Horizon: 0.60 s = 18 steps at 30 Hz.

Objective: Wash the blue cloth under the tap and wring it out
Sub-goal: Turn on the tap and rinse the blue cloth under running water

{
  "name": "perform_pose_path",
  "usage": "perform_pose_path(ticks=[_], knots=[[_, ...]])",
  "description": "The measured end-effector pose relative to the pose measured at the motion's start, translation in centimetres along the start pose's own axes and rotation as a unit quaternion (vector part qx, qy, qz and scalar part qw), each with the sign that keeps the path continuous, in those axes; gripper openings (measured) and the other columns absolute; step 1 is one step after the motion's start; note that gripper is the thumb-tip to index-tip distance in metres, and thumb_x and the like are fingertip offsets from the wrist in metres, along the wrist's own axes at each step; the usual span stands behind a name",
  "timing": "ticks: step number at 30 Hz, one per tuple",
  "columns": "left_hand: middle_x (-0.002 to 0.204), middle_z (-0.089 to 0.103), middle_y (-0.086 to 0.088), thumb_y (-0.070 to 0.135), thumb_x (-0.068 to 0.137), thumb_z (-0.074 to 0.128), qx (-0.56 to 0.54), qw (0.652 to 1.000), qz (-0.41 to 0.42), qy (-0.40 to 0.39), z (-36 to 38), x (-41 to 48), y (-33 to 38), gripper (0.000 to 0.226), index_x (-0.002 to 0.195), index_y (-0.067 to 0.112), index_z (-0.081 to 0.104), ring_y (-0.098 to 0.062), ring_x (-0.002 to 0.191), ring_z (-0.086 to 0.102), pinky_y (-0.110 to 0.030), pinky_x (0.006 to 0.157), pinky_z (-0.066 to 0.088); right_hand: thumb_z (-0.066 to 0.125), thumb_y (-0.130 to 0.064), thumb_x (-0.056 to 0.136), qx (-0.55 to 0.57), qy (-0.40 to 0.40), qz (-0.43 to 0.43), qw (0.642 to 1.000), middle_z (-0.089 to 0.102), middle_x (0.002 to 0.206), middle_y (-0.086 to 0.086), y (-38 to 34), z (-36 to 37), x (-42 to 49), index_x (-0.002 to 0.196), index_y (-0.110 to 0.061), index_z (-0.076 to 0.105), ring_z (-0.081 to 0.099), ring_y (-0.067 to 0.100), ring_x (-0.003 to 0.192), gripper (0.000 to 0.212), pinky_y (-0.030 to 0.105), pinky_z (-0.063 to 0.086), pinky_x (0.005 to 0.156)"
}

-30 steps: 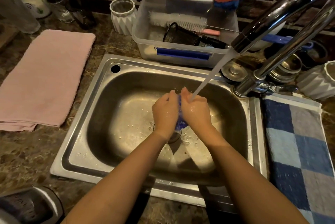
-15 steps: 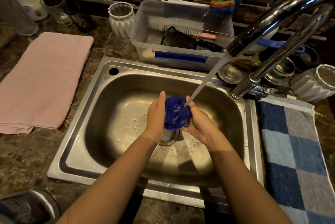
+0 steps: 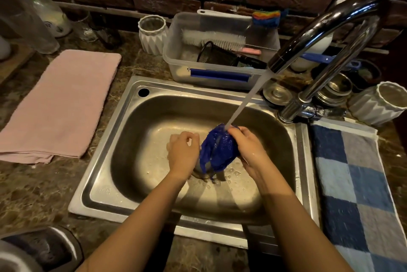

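Change since half a second ago: cloth no longer balled between two palms; it hangs longer and looser toward the right hand, and the left hand has slid to its left side.
Pink towel (image 3: pixel 59 104): folded flat on the counter left of the sink, well apart from the splash, likely kept dry.
Sink (image 3: pixel 105 188): hands held low over the drain, so run-off falls straight in.
Left hand (image 3: pixel 184 153): fingers curled, knuckles up, touching the cloth's left edge; whether it pinches a fold, cannot tell.
Blue cloth (image 3: pixel 218 150): wet, bunched, hanging above the drain between the hands, top under the water.
Right hand (image 3: pixel 248 150): fingers wrapped round the cloth's right side, keeping its top in the flow.
Tap (image 3: pixel 319 29): running; stream slants onto the cloth.
Checked towel (image 3: pixel 352 183): flat, right of the sink, probably for drips.
Stage: rinsing, by my judgement; wringing not yet done.
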<state>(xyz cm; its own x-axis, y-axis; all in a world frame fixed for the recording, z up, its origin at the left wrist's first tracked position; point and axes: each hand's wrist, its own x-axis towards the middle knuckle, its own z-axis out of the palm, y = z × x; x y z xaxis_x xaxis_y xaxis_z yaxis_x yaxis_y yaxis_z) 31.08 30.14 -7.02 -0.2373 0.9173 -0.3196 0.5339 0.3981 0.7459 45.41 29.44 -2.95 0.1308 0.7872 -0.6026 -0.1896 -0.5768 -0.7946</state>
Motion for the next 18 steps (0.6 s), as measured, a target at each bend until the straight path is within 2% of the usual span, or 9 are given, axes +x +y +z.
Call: perform_pose_path(ticks=[2,4,6,8,11,14,16,18], knots=[[0.092,0.057,0.004,0.029,0.092,0.051,-0.031,0.993,0.105,0.033,-0.8,-1.7,1.2,0.013,0.087,0.02,0.06,-0.017,0.094,0.052,-0.031,0.083,0.045,0.053,-0.03,0.091,-0.005,0.009,-0.005,1.0,0.065,0.103,0.006,0.0,0.3,-0.1,0.102,-0.021,0.057,0.061,0.021,0.099,0.015,0.036,0.051,0.088],[0.083,0.058,0.007,0.029,0.091,0.055,-0.051,0.988,0.147,-0.02,-1.2,-2.8,2.2,0.009,0.088,0.02,0.057,-0.012,0.082,0.055,-0.023,0.071,0.047,0.047,-0.027,0.094,-0.002,0.001,-0.014,1.0,0.063,0.106,0.004,0.1,0.6,-0.3,0.099,-0.025,0.057,0.06,0.02,0.101,0.011,0.035,0.052,0.089],[0.085,0.062,0.005,0.034,0.093,0.051,-0.05,0.988,0.111,-0.092,-1.2,-3.0,2.9,0.018,0.094,0.018,0.058,-0.012,0.081,0.059,-0.02,0.071,0.048,0.046,-0.022,0.095,0.014,-0.014,-0.015,1.0,0.061,0.111,0.004,0.0,0.8,-0.7,0.105,-0.024,0.058,0.059,0.019,0.103,0.015,0.034,0.053,0.087],[0.095,0.066,-0.001,0.042,0.094,0.045,-0.064,0.986,0.048,-0.144,-1.4,-2.6,3.4,0.032,0.102,0.015,0.06,-0.017,0.09,0.062,-0.029,0.081,0.051,0.051,-0.014,0.092,0.032,-0.042,-0.012,0.999,0.06,0.116,0.007,-0.2,0.7,-1.1,0.112,-0.02,0.057,0.059,0.021,0.104,0.021,0.034,0.054,0.085],[0.109,0.068,-0.01,0.04,0.095,0.045,-0.185,0.955,-0.036,-0.229,-1.8,-2.2,3.7,0.037,0.114,0.012,0.06,-0.022,0.101,0.064,-0.037,0.093,0.051,0.058,-0.005,0.086,0.039,-0.078,-0.012,0.996,0.06,0.118,0.009,-0.5,0.5,-1.8,0.111,-0.02,0.055,0.06,0.026,0.107,0.03,0.04,0.053,0.09],[0.113,0.067,-0.016,0.023,0.091,0.057,-0.33,0.915,-0.095,-0.212,-2.0,-2.1,3.8,0.031,0.117,0.006,0.06,-0.028,0.106,0.064,-0.039,0.092,0.052,0.065,-0.008,0.082,0.031,-0.091,-0.03,0.995,0.059,0.117,0.005,-0.8,0.5,-2.5,0.114,-0.023,0.049,0.061,0.024,0.104,0.039,0.04,0.054,0.09],[0.114,0.066,-0.02,0.014,0.088,0.06,-0.351,0.914,-0.108,-0.173,-1.7,-2.1,4.0,0.029,0.116,0.004,0.06,-0.031,0.105,0.064,-0.038,0.088,0.054,0.069,-0.018,0.081,-0.068,-0.055,-0.067,0.994,0.054,0.115,-0.002,-1.0,0.7,-2.8,0.114,-0.025,0.043,0.059,0.016,0.1,0.043,0.035,0.053,0.089],[0.114,0.065,-0.023,0.013,0.089,0.058,-0.362,0.91,-0.122,-0.163,-1.4,-2.2,4.2,0.027,0.114,0.003,0.06,-0.032,0.104,0.064,-0.04,0.089,0.052,0.07,-0.025,0.079,-0.219,-0.019,-0.111,0.969,0.045,0.116,-0.004,-1.3,0.8,-3.0,0.123,-0.022,0.039,0.053,0.013,0.102,0.054,0.03,0.05,0.089]])
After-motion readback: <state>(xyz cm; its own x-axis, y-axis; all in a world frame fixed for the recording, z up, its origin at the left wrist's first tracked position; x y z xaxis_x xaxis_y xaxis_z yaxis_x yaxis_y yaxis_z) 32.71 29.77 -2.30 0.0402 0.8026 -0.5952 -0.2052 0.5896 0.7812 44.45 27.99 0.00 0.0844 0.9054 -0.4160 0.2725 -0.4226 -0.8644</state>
